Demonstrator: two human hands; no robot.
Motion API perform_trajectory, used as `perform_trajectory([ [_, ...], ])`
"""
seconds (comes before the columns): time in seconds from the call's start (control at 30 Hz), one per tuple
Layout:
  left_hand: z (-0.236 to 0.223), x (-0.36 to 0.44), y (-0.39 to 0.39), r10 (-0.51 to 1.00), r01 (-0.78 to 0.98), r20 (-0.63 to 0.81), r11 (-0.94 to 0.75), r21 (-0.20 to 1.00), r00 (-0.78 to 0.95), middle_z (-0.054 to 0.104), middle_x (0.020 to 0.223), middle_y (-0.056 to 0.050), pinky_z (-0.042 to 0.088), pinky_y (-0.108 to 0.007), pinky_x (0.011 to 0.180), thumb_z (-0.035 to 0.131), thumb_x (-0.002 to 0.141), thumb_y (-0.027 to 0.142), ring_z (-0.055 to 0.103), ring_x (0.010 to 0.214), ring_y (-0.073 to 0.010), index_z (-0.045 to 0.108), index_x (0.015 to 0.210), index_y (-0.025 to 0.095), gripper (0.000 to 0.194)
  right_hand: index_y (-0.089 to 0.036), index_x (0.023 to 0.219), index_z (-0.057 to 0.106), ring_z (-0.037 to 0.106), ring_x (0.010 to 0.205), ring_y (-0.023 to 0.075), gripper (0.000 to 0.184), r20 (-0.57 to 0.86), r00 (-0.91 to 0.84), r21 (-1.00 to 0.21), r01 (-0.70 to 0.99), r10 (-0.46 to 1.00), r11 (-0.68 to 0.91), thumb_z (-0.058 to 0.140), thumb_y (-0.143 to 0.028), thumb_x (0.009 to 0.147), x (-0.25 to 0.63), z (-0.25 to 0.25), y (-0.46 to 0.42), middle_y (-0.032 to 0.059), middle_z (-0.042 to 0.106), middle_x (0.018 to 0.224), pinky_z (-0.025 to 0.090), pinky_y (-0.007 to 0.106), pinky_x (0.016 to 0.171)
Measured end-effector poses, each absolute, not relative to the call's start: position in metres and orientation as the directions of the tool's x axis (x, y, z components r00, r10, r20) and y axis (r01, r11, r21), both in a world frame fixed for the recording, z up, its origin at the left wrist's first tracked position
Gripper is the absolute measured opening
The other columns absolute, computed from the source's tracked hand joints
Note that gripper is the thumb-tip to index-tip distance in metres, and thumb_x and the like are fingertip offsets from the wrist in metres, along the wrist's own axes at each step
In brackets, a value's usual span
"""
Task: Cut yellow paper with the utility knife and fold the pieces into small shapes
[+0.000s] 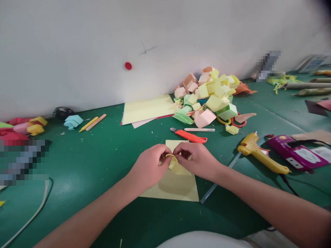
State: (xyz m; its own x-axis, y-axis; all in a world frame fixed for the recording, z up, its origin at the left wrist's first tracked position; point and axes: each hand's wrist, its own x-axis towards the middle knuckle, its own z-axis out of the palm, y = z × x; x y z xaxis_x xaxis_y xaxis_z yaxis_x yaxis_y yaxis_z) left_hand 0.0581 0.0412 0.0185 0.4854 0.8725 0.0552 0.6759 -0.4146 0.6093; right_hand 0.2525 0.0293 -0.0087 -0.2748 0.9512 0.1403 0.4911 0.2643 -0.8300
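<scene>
Small yellow paper strip (170, 155) pinched between both hands, long axis running left-right. Left hand (148, 167) and right hand (197, 159) fingertips meet, knuckles up, forearms converging. Yellow sheet (173, 187) lies directly beneath; orange utility knife (190, 136) just beyond.

A small piece of pale yellow paper (173, 162) is being pinched between the fingertips of the left hand (148, 167) and the right hand (198, 159), which are meeting just above the green surface (85, 165). The piece is looking creased and partly folded, its upper edge curling into a narrow roll where the fingers are closing on it; the rest is hanging down between the hands. It is sitting right over a larger pale yellow sheet (176, 187) that is lying flat on the surface beneath both hands.
</scene>
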Motion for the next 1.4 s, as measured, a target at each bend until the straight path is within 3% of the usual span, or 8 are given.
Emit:
perform_trajectory([
  [0.17, 0.0152, 0.0571, 0.0423, 0.865, 0.680, 0.069, -0.437, 0.589, 0.497, 0.070, 0.087, -0.002, 0.043, -0.027, 0.058, 0.053, 0.090, 0.020, 0.061, 0.067, -0.0155, 0.068, 0.091, 0.021, 0.015, -0.022, 0.085, 0.069, 0.062, 0.069, 0.0167, 0.011, 0.229, -0.250, -0.795, 0.510, 0.941, 0.329, 0.061, -0.016, 0.082, 0.2513, -0.0097, 0.0284, 0.0021, 0.071, 0.082, 0.052, 0.029, 0.061],
  [0.57, 0.0159, 0.0581, 0.0408, 0.880, 0.700, 0.079, -0.424, 0.574, 0.468, 0.070, 0.094, -0.002, 0.046, -0.027, 0.062, 0.056, 0.090, 0.015, 0.063, 0.076, -0.0174, 0.066, 0.097, 0.022, 0.014, -0.024, 0.091, 0.068, 0.062, 0.073, 0.0168, 0.011, 0.250, -0.251, -0.781, 0.519, 0.935, 0.348, 0.064, -0.018, 0.082, 0.2521, -0.0083, 0.0286, 0.0015, 0.072, 0.091, 0.052, 0.030, 0.063],
  [1.0, 0.0117, 0.0603, 0.0379, 0.856, 0.705, 0.182, -0.504, 0.500, 0.483, 0.068, 0.093, -0.001, 0.047, -0.030, 0.071, 0.059, 0.087, 0.013, 0.061, 0.085, -0.0193, 0.064, 0.093, 0.021, 0.011, -0.022, 0.093, 0.067, 0.064, 0.086, 0.0218, 0.010, 0.544, -0.281, -0.440, 0.707, 0.791, 0.554, 0.062, -0.017, 0.085, 0.2511, -0.0102, 0.0237, 0.0029, 0.074, 0.091, 0.046, 0.030, 0.066],
  [1.4, 0.0133, 0.0621, 0.0362, 0.902, 0.695, 0.137, -0.406, 0.593, 0.410, 0.065, 0.076, 0.002, 0.039, -0.027, 0.059, 0.057, 0.088, 0.022, 0.058, 0.070, -0.0159, 0.064, 0.082, 0.022, 0.009, -0.020, 0.089, 0.071, 0.066, 0.082, 0.0199, 0.014, 0.593, -0.248, -0.321, 0.800, 0.766, 0.507, 0.057, -0.022, 0.091, 0.2487, -0.0116, 0.0232, 0.0015, 0.076, 0.087, 0.040, 0.029, 0.058],
])
